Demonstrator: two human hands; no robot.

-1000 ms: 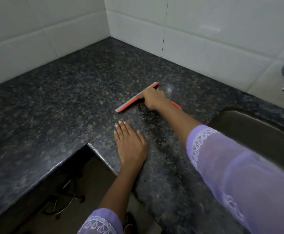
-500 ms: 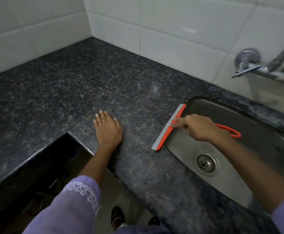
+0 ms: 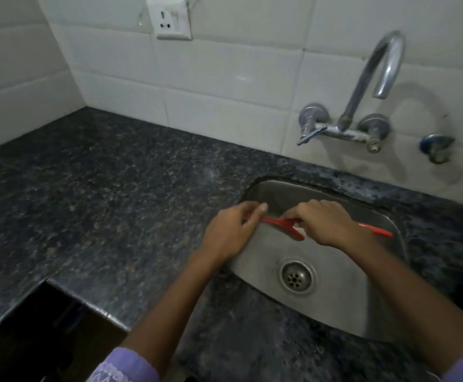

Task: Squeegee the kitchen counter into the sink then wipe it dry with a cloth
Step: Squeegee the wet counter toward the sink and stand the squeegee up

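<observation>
Both of our hands have come together over the sink since half a second ago, when our left hand lay flat on the counter and the squeegee's blade stood at the sink's left rim. Nearest to us, forward of the drain, our left hand reaches in from the sink's left rim with its fingers curled round the blade end of the squeegee, thumb up at the far side. Just right of it, over the basin, our right hand grips the orange handle, fingers wrapped, with the handle's loop poking out beyond the wrist toward the sink's right wall. So the tool's long axis runs left to right across the basin, lifted off the counter, and each hand has one end of it. By our judgement the left hand, being nearer the counter, is wiping or shaking water off the blade, and the next pass would swing the tool back left of the sink. Beyond the sink the tap hangs on the tiled wall, and left of it sits a socket. We see no cloth anywhere.
</observation>
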